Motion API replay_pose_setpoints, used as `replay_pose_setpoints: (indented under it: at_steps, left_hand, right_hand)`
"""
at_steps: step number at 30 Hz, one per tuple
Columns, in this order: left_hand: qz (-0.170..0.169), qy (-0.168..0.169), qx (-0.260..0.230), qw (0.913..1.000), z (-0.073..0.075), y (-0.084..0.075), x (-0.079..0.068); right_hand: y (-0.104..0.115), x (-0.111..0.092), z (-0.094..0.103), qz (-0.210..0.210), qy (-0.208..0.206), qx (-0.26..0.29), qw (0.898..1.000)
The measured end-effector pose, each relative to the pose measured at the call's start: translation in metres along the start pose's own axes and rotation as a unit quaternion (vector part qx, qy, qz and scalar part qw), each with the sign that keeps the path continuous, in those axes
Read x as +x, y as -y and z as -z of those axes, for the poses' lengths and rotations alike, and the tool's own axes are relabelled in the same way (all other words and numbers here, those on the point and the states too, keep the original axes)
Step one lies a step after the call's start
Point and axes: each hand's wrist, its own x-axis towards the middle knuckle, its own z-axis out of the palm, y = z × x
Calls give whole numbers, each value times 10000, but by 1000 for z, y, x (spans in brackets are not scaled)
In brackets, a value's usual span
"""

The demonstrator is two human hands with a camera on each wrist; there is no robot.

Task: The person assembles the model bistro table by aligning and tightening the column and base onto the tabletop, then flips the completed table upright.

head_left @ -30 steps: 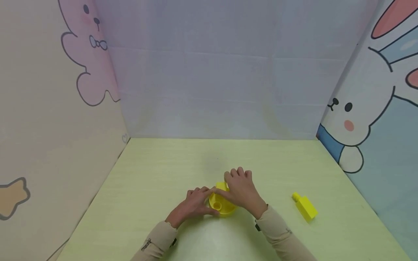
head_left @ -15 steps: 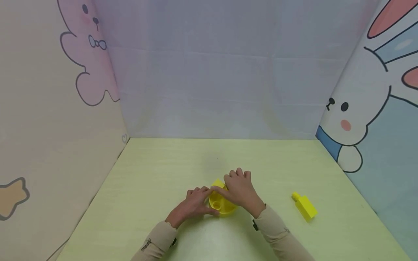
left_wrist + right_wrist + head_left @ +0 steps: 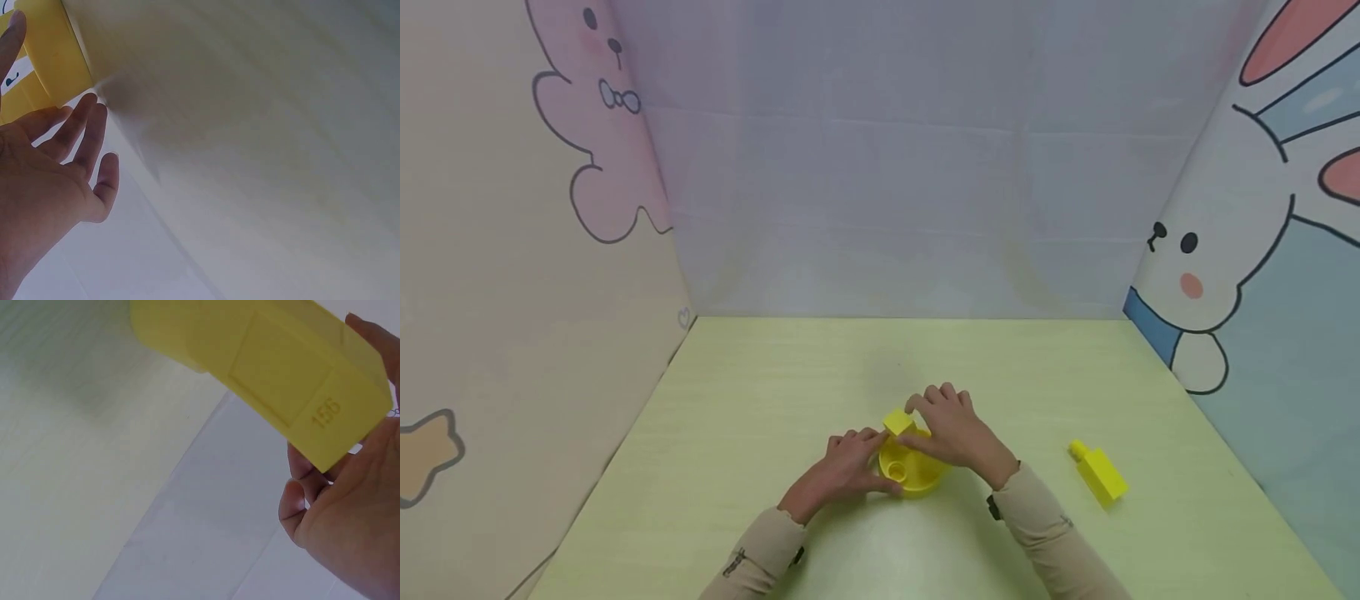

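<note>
A round, shallow yellow base (image 3: 917,479) with a small raised ring inside sits on the table in front of me. My left hand (image 3: 842,473) holds its left side, thumb at the near edge and fingers at the far edge. In the left wrist view the yellow base (image 3: 59,53) shows between thumb and fingers. My right hand (image 3: 951,433) pinches a yellow block (image 3: 898,422) between thumb and forefinger at the base's far edge. Seen from the right wrist, the block (image 3: 281,378) is slanted, with "156" on its side; its far end overlaps the base.
To the right on the pale green table (image 3: 760,375) lies another yellow block (image 3: 1101,475) with a round knob on one end. Printed walls with a rabbit (image 3: 1217,258) and a pink animal (image 3: 610,150) enclose the table on both sides.
The yellow block has tilted and turned, its top swinging left and its end face now showing. My right hand has shifted slightly left with it. The left hand and the base stay put.
</note>
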Motion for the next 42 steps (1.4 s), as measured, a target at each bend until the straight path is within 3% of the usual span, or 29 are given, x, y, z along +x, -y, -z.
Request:
replay_pose_setpoints:
  at_steps: [6, 12, 16, 22, 30, 38, 42]
  left_hand:
    - [6, -4, -23, 10000, 1, 0, -1]
    - [45, 78, -14, 10000, -2, 1, 1]
    - [80, 130, -49, 9999, -1, 0, 1]
    - [142, 177, -34, 9997, 1, -1, 1]
    - [61, 135, 35, 9999, 0, -1, 0]
    - [85, 118, -20, 9999, 2, 0, 0]
    - [57, 122, -4, 9999, 2, 1, 0]
  right_hand:
    - [-1, 2, -5, 109, -253, -120, 9995]
    - [4, 9, -11, -267, -782, -642, 9945]
    - [7, 12, -10, -498, -677, -763, 9935]
    - [7, 12, -5, -559, -517, -340, 9965]
    - [5, 15, -7, -1053, -420, -623, 9916]
    - [-2, 13, 4, -261, -99, 80, 9996]
    - [-5, 14, 1, -420, -231, -162, 9987]
